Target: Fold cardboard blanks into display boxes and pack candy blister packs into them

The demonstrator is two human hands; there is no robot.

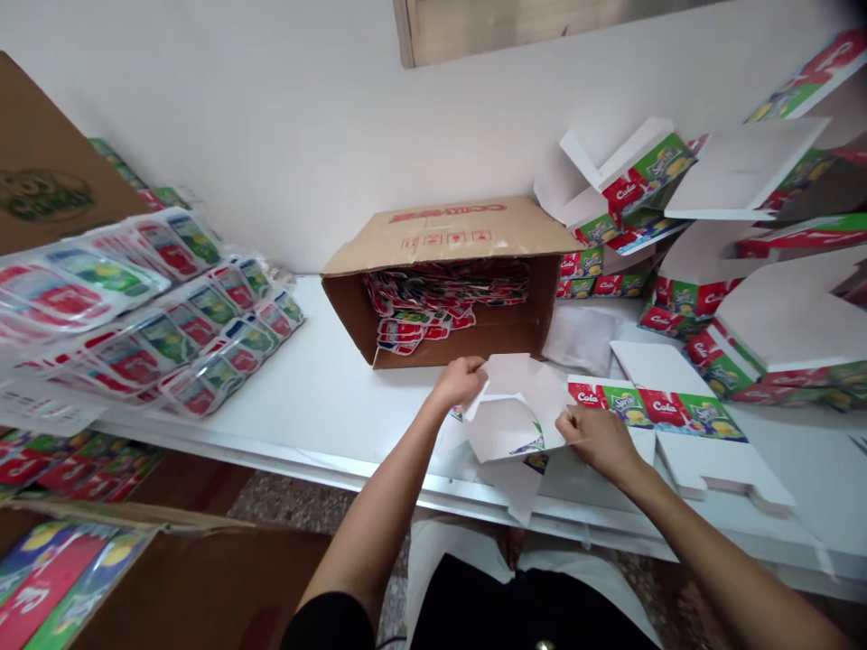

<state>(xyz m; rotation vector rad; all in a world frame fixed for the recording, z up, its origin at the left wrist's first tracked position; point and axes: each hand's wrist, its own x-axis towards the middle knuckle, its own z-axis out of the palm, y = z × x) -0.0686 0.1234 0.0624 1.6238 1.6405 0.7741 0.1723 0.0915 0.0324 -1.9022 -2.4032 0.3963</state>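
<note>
Both hands grip a partly folded carton [505, 424], its white inner side facing up and its flaps loose over the table's front edge. My left hand [461, 381] is closed on its left edge. On the opposite edge, my right hand [600, 441] pinches the card between thumb and fingers. Just right of it lies a flat unfolded carton [667, 413] printed with Cola and Sprite panels. Beyond my hands an open cardboard box [447, 236] rests on its side, with many red and green sachets [433, 293] inside.
Stacks of printed sachet strips [203, 316] cover the table's left part. Opened printed cartons [778, 316] pile up at the right, near a clear plastic bag [581, 336]. Below the white table [325, 397] at lower left stands a cardboard box [196, 578] of flat cartons.
</note>
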